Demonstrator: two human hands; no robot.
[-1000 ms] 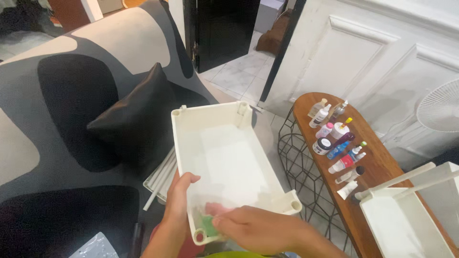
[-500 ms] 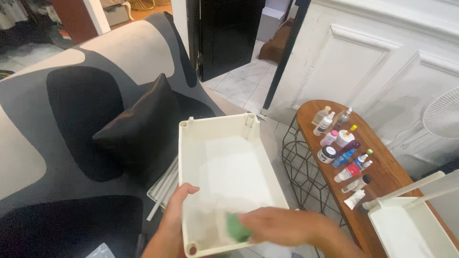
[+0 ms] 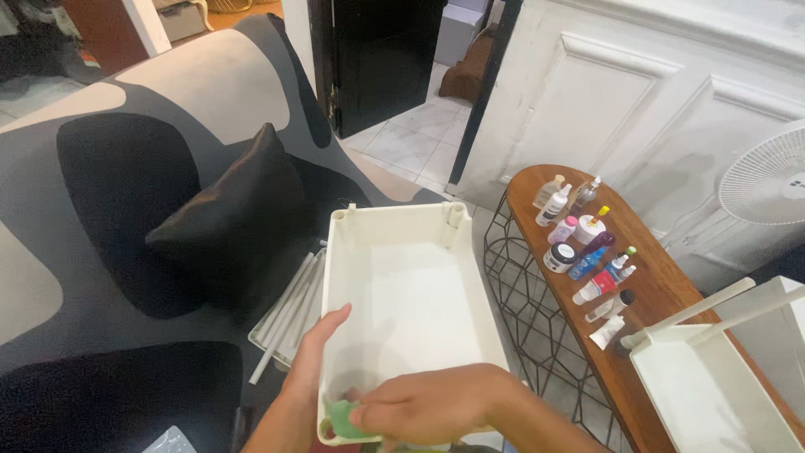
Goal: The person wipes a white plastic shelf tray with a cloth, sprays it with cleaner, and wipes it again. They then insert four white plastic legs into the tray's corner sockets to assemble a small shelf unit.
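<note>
Your left hand (image 3: 312,362) clamps the near left rim of the white tray (image 3: 402,294); its bare floor runs open ahead of your grip. Your right hand (image 3: 419,407) pinches a green cloth (image 3: 342,419) at the near corner. Beyond and right, small bottles (image 3: 587,243) crowd the wooden tabletop (image 3: 671,294).
</note>
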